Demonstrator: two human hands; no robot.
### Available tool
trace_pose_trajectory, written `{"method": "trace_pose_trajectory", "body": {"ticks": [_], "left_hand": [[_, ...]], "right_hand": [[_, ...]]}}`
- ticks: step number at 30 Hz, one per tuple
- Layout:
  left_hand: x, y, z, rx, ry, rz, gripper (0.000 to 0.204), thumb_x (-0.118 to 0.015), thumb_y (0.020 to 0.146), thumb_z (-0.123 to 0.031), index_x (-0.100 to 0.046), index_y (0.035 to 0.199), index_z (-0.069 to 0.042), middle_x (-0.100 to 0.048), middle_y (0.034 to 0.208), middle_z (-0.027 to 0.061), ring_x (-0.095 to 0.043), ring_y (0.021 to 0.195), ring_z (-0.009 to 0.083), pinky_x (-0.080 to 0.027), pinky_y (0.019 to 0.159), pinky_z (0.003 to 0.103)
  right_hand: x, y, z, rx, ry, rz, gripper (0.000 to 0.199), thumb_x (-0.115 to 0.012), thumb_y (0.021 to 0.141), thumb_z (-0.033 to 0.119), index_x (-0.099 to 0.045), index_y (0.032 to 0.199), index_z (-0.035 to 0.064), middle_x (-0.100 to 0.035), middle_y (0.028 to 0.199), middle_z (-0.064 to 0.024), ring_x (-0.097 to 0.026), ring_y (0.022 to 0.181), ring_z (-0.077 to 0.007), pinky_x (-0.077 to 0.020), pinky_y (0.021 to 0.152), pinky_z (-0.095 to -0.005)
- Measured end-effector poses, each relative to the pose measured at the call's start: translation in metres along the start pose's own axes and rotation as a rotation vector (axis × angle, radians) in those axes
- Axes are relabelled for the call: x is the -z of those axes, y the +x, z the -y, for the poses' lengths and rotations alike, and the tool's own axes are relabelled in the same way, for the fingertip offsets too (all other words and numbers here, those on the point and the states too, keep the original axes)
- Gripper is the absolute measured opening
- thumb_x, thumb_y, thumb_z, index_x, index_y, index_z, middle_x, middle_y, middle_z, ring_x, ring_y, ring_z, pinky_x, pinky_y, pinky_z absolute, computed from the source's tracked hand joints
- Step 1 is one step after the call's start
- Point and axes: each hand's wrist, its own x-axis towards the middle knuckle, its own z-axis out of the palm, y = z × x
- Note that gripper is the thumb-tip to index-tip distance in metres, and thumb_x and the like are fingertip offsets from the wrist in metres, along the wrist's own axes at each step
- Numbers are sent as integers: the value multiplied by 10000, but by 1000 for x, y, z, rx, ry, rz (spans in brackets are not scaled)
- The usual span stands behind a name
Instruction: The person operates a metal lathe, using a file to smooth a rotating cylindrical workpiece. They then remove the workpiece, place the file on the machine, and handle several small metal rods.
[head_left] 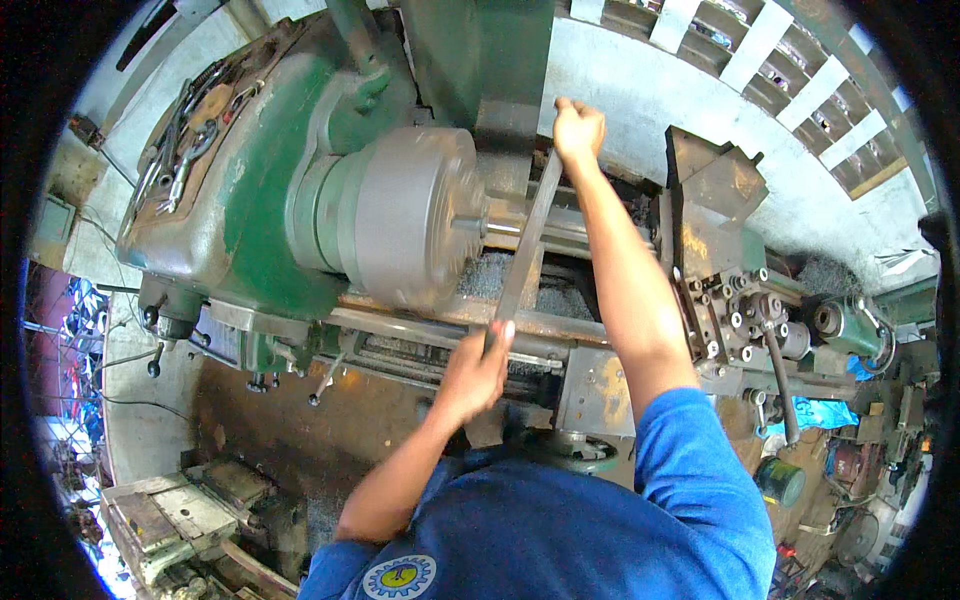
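Note:
A long flat file (528,238) lies slantwise across a shiny metal rod (500,229) that sticks out of the lathe chuck (408,215). My left hand (476,374) is closed round the file's near end. At the far end my right hand (578,132) grips the tip, with that arm reaching over the lathe bed. Smeared edges on the grey chuck's face suggest it is spinning. Whether the file touches the rod cannot be made out for certain.
Spanners and other hand tools (190,135) lie on the green headstock (265,190). The tool post (745,318) and tailstock (840,320) stand to the right. Metal chips (565,300) fill the bed below the file. A handwheel (570,452) sits close to my body.

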Motion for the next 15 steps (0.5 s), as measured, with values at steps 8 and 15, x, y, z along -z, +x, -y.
{"method": "trace_pose_trajectory", "body": {"ticks": [8,15], "left_hand": [[16,-62,77,99,-118,-49,416,-539,1046,-402,-546,825,-49,-472,566,-19,-459,468,86,-368,450,296],[-5,24,4,18,71,-41,575,-468,1034,-547,-545,778,-38,-480,542,23,-488,425,147,-395,425,340]], "right_hand": [[-8,-78,-31,-60,103,96,402,-689,808,259,-516,585,-28,-492,526,-169,-518,521,-207,-451,599,-436],[-13,8,-27,-204,-57,-91,379,-730,764,336,-707,708,-38,-670,688,-245,-689,685,-340,-522,726,-468]]}}
